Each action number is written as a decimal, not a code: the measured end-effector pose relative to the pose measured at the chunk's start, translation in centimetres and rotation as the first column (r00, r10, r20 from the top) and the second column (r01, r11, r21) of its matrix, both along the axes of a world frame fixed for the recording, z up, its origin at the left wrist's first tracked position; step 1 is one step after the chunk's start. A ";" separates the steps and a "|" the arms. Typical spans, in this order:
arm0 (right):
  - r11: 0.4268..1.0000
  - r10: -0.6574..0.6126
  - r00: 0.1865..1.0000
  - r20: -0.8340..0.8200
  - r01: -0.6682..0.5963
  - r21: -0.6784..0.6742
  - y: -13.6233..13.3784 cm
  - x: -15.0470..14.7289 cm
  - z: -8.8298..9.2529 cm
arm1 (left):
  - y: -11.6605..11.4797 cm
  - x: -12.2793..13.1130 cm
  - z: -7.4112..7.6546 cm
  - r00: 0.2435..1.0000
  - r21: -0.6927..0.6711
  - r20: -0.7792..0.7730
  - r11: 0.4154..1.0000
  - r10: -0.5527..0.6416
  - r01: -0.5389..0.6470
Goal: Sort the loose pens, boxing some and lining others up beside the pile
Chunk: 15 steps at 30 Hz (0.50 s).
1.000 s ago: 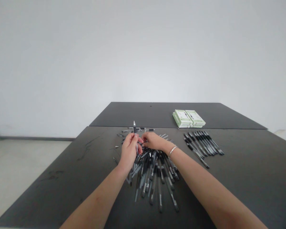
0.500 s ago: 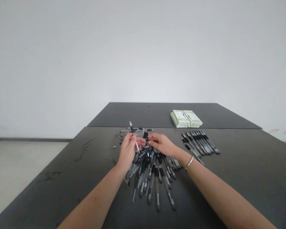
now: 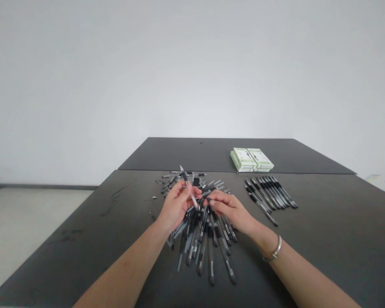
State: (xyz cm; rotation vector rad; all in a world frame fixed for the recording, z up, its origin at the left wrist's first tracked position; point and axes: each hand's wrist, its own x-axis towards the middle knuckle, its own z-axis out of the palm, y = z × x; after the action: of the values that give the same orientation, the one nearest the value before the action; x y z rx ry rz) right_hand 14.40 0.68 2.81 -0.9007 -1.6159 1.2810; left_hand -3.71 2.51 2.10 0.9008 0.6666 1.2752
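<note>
My left hand [image 3: 177, 204] grips a pen [image 3: 190, 191] between thumb and fingers. Its pointed end tilts up and away, and its clear barrel slopes down to the right. Close beside the barrel's lower end, my right hand [image 3: 228, 207] pinches a small dark piece [image 3: 208, 199], too small to name for sure. Both hands are over a spread heap of pens [image 3: 208, 244] with clear barrels and black grips, partly hidden by my fingers.
To the right, several pens [image 3: 271, 192] lie side by side in a slanted row. Green and white boxes [image 3: 252, 159] are stacked farther back, past the seam of the dark table [image 3: 324, 239]. A small loose tip [image 3: 154, 197] lies left of the heap.
My right hand has drawn back toward me and a little right, now with a small dark piece at its fingertips. The pen in my left hand has shifted slightly right and nearer.
</note>
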 end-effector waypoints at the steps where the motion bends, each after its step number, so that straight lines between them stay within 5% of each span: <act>1: 0.999 -0.040 0.999 -0.017 0.040 -0.010 0.0 0.0 0.0 | 0.0 0.0 0.0 1.000 0.003 0.000 1.000 -0.009 0.009; 6: 0.977 -0.138 0.973 -0.183 0.102 -0.189 0.1 -0.1 -0.8 | -0.2 0.2 0.1 1.000 0.040 0.011 0.999 -0.017 0.017; 15: 0.966 -0.017 0.970 -0.244 -0.047 -0.254 0.3 -0.2 -1.8 | -0.1 0.2 -0.2 1.000 0.063 0.004 0.998 -0.002 0.002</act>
State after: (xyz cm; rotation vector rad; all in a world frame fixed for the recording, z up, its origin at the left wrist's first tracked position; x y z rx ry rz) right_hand 14.18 1.02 1.02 -0.8471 -1.2850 1.5737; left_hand -3.52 2.39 1.93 0.9496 0.6252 1.3017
